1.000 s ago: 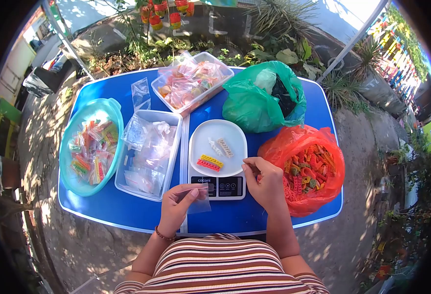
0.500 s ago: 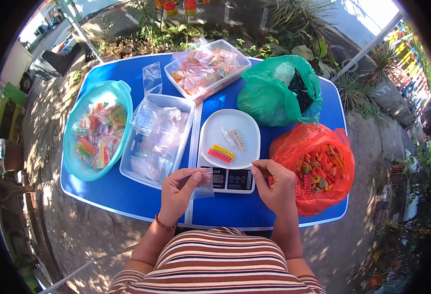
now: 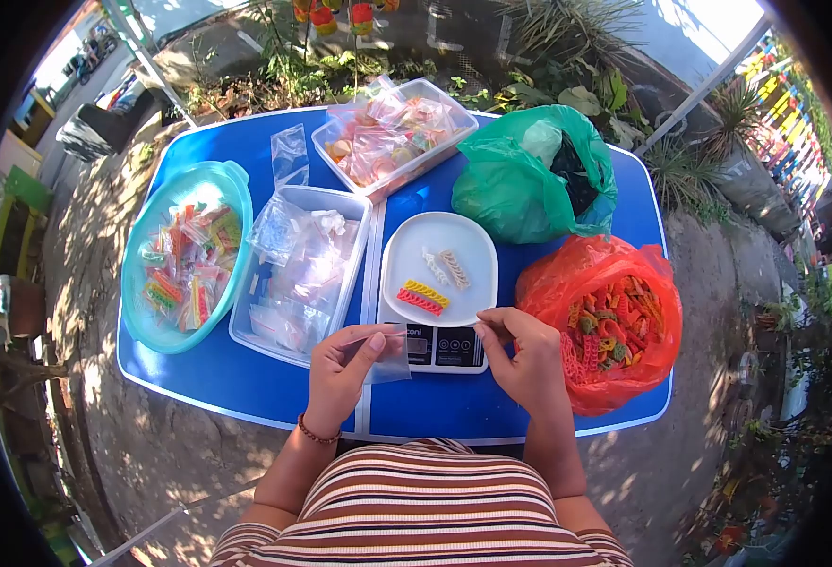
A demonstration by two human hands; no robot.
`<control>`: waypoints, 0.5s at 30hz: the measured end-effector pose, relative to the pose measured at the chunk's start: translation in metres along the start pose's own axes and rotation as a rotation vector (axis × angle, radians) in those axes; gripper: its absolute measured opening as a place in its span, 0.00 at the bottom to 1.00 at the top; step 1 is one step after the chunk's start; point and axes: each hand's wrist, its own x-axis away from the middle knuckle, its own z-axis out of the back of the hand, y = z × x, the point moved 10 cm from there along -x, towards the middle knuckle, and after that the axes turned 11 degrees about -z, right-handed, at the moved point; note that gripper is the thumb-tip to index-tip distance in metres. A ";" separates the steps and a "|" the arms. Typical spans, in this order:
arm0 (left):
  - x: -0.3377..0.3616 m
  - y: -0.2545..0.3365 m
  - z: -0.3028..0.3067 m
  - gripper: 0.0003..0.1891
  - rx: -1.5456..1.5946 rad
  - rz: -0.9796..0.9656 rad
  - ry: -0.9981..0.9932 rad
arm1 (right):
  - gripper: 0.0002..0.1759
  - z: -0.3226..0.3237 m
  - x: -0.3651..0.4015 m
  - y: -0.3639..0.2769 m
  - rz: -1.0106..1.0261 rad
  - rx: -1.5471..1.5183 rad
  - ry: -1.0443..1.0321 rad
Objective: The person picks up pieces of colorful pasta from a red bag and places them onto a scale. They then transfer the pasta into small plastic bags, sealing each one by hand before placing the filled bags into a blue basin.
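Observation:
My left hand [image 3: 343, 369] pinches a small clear plastic bag [image 3: 392, 364] between thumb and fingers. The bag hangs in front of the left part of a digital kitchen scale [image 3: 454, 348]. On the scale's white plate [image 3: 472, 246] lie a yellow ridged snack piece [image 3: 425, 294], a pink one [image 3: 419, 300] and two pale ones, one of them a beige piece [image 3: 454, 269]. My right hand [image 3: 524, 354] is closed, thumb against curled fingers, beside the plate's lower right corner. Whether anything is between those fingertips, or whether they touch the plate, cannot be made out.
A red plastic bag [image 3: 534, 283] of colourful snack pieces stands right, a green plastic bag [image 3: 501, 180] behind it. Left are a white tub [image 3: 364, 231] of clear bags and a turquoise basin [image 3: 135, 283] of filled packets. Another tub [image 3: 435, 156] of packets stands at the back.
My right hand has shifted slightly left at the plate's corner, its fingers a little more curled. My left hand still holds the bag, almost unmoved. The whole view has shifted slightly.

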 end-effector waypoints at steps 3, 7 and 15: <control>0.002 -0.003 0.001 0.13 -0.005 0.024 0.012 | 0.08 -0.015 -0.005 -0.002 0.073 0.177 -0.010; 0.003 -0.009 0.001 0.14 0.008 0.046 -0.013 | 0.09 -0.041 -0.016 -0.010 0.180 0.302 0.008; 0.008 -0.017 0.002 0.13 -0.022 0.072 -0.005 | 0.10 -0.073 -0.022 -0.016 0.291 0.397 0.052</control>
